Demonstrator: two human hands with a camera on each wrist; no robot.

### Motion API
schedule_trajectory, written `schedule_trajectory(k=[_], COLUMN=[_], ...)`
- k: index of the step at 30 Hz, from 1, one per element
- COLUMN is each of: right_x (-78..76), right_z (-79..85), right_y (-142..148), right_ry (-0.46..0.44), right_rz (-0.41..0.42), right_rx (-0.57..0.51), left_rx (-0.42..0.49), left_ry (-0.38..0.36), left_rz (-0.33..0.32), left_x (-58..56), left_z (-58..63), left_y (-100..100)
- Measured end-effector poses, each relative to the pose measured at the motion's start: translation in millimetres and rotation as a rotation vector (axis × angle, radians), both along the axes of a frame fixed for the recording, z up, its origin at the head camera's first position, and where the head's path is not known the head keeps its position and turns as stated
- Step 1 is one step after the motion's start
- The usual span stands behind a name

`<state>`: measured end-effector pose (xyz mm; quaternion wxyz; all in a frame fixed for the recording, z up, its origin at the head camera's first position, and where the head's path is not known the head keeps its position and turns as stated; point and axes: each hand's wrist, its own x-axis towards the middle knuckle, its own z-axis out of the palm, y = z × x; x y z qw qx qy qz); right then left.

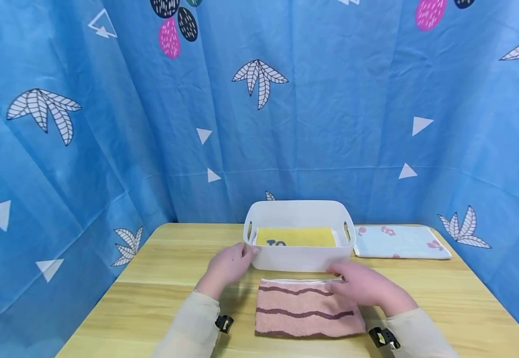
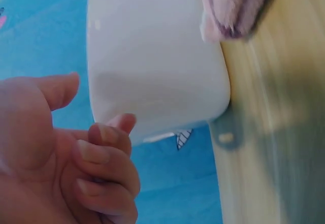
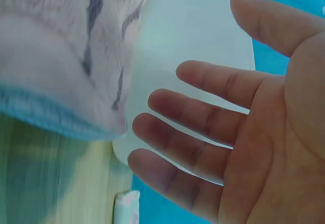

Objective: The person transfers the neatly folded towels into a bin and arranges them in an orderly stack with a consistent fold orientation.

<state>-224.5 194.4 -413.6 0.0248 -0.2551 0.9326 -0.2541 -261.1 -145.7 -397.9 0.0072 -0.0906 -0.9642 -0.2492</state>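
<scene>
A white plastic bin (image 1: 290, 259) stands at the back of the table with a folded yellow towel (image 1: 301, 235) inside. In front of it lies a folded pink towel (image 1: 304, 311) with wavy brown stripes. My left hand (image 1: 231, 264) is at the bin's front left corner; the left wrist view shows its fingers loosely curled and its thumb out, with nothing in the palm. Over the pink towel's far right corner hovers my right hand (image 1: 366, 284), close to the bin's front. In the right wrist view its fingers (image 3: 190, 115) are spread and nearly straight, holding nothing.
A folded pale towel with pink flowers (image 1: 400, 242) lies right of the bin. Blue patterned curtains (image 1: 259, 134) hang behind the wooden table (image 1: 165, 288) and along both sides. Each wrist carries a small black device on its sleeve.
</scene>
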Motion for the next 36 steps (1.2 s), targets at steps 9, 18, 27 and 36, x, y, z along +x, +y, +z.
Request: schedule_trajectory(k=[9,18,27,36], right_x=[-2.3,-2.1,-4.7,-6.3], right_z=[-1.8,-7.3,-8.9,-14.8], right_y=[12,28,33,30], right_ry=[-0.076,-0.138,-0.208,-0.226], right_rz=[-0.064,-0.161,-0.213,-0.225], right_rx=[-0.008,0.01,0.049,0.082], left_rx=[-0.023,-0.075,-0.087,-0.082], left_ry=[-0.063,-0.168,-0.206,-0.223], left_rz=[-0.097,-0.12,-0.133,-0.139], left_x=[18.1,23.8,25.8,26.2], left_z=[-18.3,-28.7,-29.0,-29.9], left_y=[6,8,8,7])
